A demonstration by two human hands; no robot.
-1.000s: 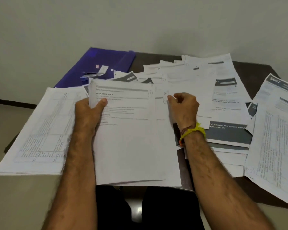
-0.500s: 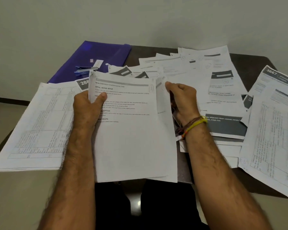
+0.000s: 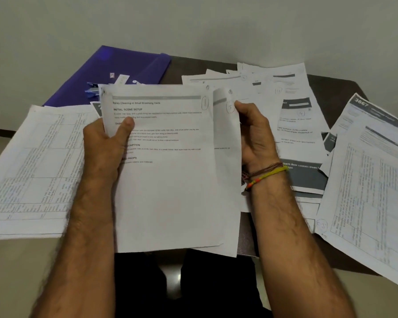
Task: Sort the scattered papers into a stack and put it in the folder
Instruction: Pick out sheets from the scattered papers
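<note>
A small stack of white printed sheets (image 3: 170, 180) is held up over the near edge of the table, its top page headed with a grey bar and short lines of text. One sheet (image 3: 225, 134) behind it fans out to the right. More papers (image 3: 292, 115) lie scattered and overlapping to the right, with table-printed pages (image 3: 32, 161) at the left. A purple folder (image 3: 115, 70) lies flat at the far left.

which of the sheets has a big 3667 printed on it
The sheet at the far right, on the table's right edge; its dark header shows 3667, no other visible sheet does.
</note>
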